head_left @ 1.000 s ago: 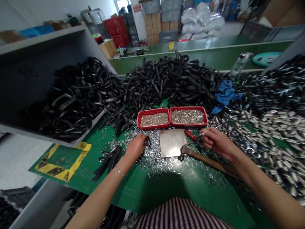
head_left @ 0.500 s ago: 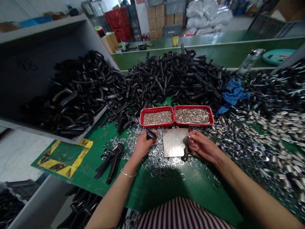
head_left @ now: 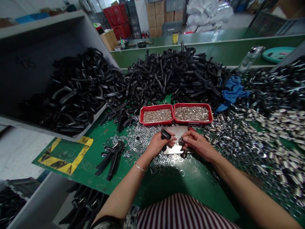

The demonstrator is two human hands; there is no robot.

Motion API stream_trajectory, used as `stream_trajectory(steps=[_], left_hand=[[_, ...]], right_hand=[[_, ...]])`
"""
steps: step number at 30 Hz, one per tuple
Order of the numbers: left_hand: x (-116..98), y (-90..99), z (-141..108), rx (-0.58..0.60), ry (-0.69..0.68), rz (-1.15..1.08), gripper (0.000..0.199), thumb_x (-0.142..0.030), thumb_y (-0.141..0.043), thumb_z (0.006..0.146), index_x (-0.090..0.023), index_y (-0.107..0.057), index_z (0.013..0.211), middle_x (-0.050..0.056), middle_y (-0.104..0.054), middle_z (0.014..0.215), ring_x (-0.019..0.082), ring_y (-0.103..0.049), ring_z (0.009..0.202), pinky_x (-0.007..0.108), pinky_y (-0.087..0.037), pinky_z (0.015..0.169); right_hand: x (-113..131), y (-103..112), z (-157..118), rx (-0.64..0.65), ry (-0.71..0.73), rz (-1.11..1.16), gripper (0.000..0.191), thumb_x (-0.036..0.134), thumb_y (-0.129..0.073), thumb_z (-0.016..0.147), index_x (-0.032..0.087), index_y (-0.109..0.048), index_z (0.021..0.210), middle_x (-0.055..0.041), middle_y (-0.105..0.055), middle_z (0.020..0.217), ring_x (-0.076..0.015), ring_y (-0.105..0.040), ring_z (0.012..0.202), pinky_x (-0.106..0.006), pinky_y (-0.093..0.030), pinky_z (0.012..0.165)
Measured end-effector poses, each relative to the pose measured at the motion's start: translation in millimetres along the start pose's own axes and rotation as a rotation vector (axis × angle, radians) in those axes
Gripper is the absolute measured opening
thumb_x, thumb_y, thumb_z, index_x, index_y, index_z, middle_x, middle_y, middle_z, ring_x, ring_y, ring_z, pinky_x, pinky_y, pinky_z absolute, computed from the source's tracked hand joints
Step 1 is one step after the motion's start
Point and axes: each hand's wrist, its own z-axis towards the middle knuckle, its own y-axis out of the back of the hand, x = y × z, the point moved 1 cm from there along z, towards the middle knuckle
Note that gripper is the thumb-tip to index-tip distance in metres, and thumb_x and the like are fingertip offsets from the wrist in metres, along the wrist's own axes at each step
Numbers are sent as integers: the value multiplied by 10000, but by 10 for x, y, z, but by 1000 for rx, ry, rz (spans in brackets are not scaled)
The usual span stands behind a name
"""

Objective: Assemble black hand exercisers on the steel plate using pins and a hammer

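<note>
Black part (head_left: 165,134), left hand (head_left: 157,143) curled around

Factory workshop, parts workstation. Evidence: green surface (head_left: 87,170) bearing heaped black curved parts (head_left: 164,78), loose metal rings (head_left: 140,135) and cylinders (head_left: 286,127) in bulk; two red trays (head_left: 157,123) of small metal pieces; black-and-yellow striped tape (head_left: 59,164); behind, stacked cartons (head_left: 159,19), red crates (head_left: 116,15), bulging white sacks (head_left: 202,16).

Bare hands (head_left: 156,144), thin silvery bangle (head_left: 141,167) circling the left arm (head_left: 126,189), dark sleeve edge (head_left: 107,220) higher up, and look, maroon-and-white striped garment (head_left: 183,212)
</note>
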Motion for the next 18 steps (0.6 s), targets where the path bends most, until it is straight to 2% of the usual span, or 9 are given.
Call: stream_trajectory(steps=[3,5,7,11,14,16,18], left_hand=[[9,21,-30,-69,13,92,351,-419,-745,811,-146,-579,956,31,-709,725,98,-589,502,221,-478,516],[19,18,-48,-121,-16,114,333,-418,-735,824,-172,-535,926,-33,-635,623,73,-503,443,198,-409,473],[24,2,-67,-122,-49,56,317,-423,-714,843,-177,-537,939,-38,-622,638,75,-510,477,205,-421,512],[43,-54,-88,-67,-36,-14,325,-464,-687,859,-152,-619,916,33,-687,746,108,-580,592,237,-460,609],[92,-110,-70,-165,-9,31,349,-471,-754,793,-139,-648,786,12,-637,655,100,-539,560,227,-423,584],[132,-158,-49,-223,-21,8,348,-457,-796,749,-139,-687,839,-4,-619,654,102,-539,577,225,-425,596],[170,-211,-32,-218,-34,-52,367,-446,-804,745,-142,-709,927,-1,-629,688,115,-569,620,233,-451,631]], right_hand=[[-15,2,18,-4,26,-30,313,443,-779,813,212,-615,948,23,-633,780,-101,-577,607,-270,-534,611],[-27,12,23,-9,34,-26,324,450,-776,814,213,-606,954,30,-616,764,-95,-554,598,-265,-532,602],[-31,23,21,-4,37,-9,327,450,-773,816,216,-595,958,34,-609,767,-97,-559,602,-270,-531,610],[-8,18,-1,8,48,-36,302,445,-756,835,222,-578,934,34,-617,756,-103,-575,588,-269,-503,593],[13,-34,-18,27,49,-114,287,448,-726,861,222,-576,957,34,-624,674,-122,-586,564,-268,-485,569],[18,-84,-21,58,33,-119,303,449,-723,863,220,-567,987,35,-629,626,-139,-598,552,-271,-481,552],[17,-127,-13,86,15,-75,326,455,-733,851,215,-556,983,27,-647,636,-147,-609,548,-270,-477,530]])
